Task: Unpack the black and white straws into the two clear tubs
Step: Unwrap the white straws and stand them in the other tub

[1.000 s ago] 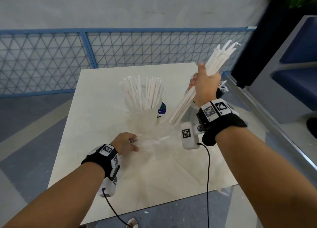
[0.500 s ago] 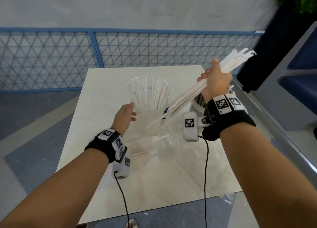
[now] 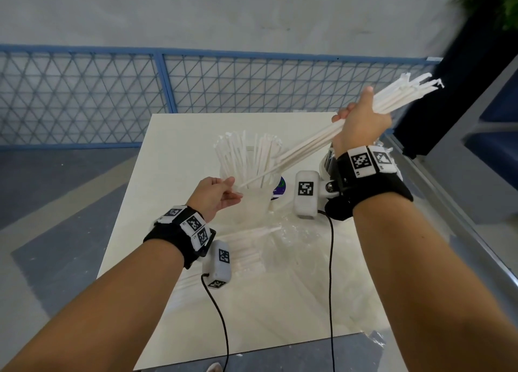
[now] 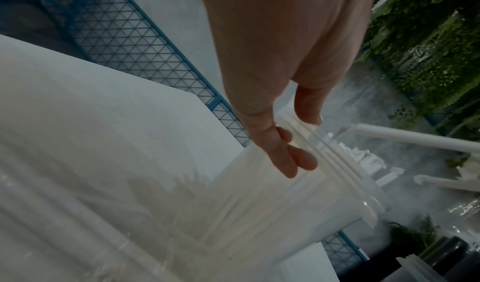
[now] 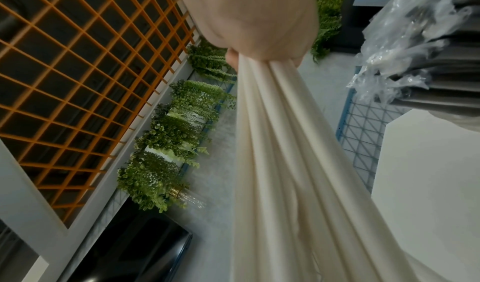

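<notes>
white straws (image 3: 322,140) in thick bundle, gripped in fist of right hand (image 3: 360,125) above table (image 3: 173,158), slanting down-left; lower tips reach into clear tub (image 3: 252,200) near table centre. tub already holds upright white straws. left hand (image 3: 215,196) beside tub's left wall, fingers relaxed and loosely extended at rim, holding nothing. more white straws inside crumpled clear wrapper (image 3: 280,240) lying flat just in front of tub. second tub with dark straws (image 5: 441,85), still in plastic, behind right wrist, mostly hidden in head view.
</notes>
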A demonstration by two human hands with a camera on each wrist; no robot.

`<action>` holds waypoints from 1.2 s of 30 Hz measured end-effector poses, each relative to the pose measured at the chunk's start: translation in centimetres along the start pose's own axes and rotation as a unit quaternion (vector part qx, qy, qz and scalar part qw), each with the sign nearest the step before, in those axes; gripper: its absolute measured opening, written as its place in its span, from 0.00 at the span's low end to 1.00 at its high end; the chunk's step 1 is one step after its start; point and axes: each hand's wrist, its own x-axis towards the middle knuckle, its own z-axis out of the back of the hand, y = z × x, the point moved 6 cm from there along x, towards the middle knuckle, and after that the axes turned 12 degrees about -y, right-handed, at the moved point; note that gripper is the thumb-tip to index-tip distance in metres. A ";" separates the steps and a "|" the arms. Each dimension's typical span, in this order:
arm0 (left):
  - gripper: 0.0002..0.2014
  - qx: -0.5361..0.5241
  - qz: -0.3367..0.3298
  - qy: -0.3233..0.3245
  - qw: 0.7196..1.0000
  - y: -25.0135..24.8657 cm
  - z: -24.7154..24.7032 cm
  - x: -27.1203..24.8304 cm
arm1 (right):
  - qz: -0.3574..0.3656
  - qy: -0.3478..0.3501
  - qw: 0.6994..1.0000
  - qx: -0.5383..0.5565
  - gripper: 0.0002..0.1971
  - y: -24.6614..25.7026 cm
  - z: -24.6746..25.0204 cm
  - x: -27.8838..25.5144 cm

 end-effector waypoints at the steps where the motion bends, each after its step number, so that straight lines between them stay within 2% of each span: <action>1: 0.11 0.000 0.001 -0.003 1.000 0.0 0.0 0.0 | -0.001 -0.006 1.000 0.003 0.06 0.0 0.1 0.2; 4: 0.10 -0.004 0.002 -0.008 1.000 -0.1 0.0 0.1 | -0.004 -0.035 0.999 0.017 0.05 0.0 0.5 1.0; 7: 0.10 -0.005 0.006 -0.005 1.000 -0.2 0.0 -0.3 | 0.000 -0.059 0.998 0.025 0.09 0.0 0.8 1.4; 9: 0.11 -0.010 0.010 0.000 1.000 -0.3 -0.1 -0.4 | 0.008 -0.049 0.998 0.028 0.05 -0.1 0.6 1.0; 13: 0.11 -0.005 0.014 0.008 1.000 -0.2 -0.5 -0.6 | 0.025 0.005 0.999 -0.024 0.08 -1.8 -0.3 -1.4; 18: 0.11 -0.015 0.021 0.008 1.000 -0.1 -0.5 -0.6 | 0.043 0.134 0.986 -0.093 0.05 -6.3 -1.7 -5.5; 20: 0.11 -0.018 0.021 -0.002 1.000 0.0 -0.5 -0.5 | 0.064 0.211 0.961 -0.166 0.06 -8.7 -1.6 -7.1; 23: 0.11 -0.018 0.022 -0.006 1.000 0.1 -0.5 -0.4 | 0.072 0.332 0.884 -0.321 0.12 -12.7 -0.6 -8.5; 25: 0.10 -0.014 0.019 -0.007 1.000 0.1 -0.4 -0.4 | 0.053 0.380 0.844 -0.374 0.07 -14.0 -0.5 -8.4; 26: 0.10 -0.014 0.017 -0.006 1.000 0.0 -0.4 -0.4 | 0.042 0.392 0.841 -0.371 0.05 -13.9 -0.8 -8.2; 28: 0.10 -0.019 0.019 -0.006 1.000 0.1 -0.2 -0.4 | 0.048 0.393 0.857 -0.330 0.14 -12.9 -1.6 -7.7; 30: 0.10 -0.028 0.019 -0.005 0.999 0.1 -0.2 -0.5 | 0.104 0.377 0.877 -0.280 0.19 -11.3 -2.2 -7.4; 31: 0.10 -0.030 0.021 -0.005 0.999 0.2 -0.2 -0.5 | 0.142 0.373 0.874 -0.277 0.18 -10.7 -2.4 -7.6; 32: 0.09 -0.032 0.023 -0.005 0.999 0.1 -0.2 -0.5 | 0.181 0.380 0.858 -0.294 0.15 -10.8 -2.4 -7.7; 33: 0.09 -0.033 0.024 -0.007 0.999 0.1 -0.2 -0.5 | 0.213 0.400 0.826 -0.336 0.12 -11.1 -2.5 -8.0; 35: 0.09 -0.030 0.023 -0.010 0.999 0.0 -0.3 -0.5 | 0.259 0.446 0.737 -0.436 0.11 -12.3 -2.2 -8.3; 36: 0.09 -0.030 0.023 -0.011 0.999 -0.1 -0.3 -0.5 | 0.270 0.463 0.712 -0.453 0.12 -12.5 -2.0 -8.2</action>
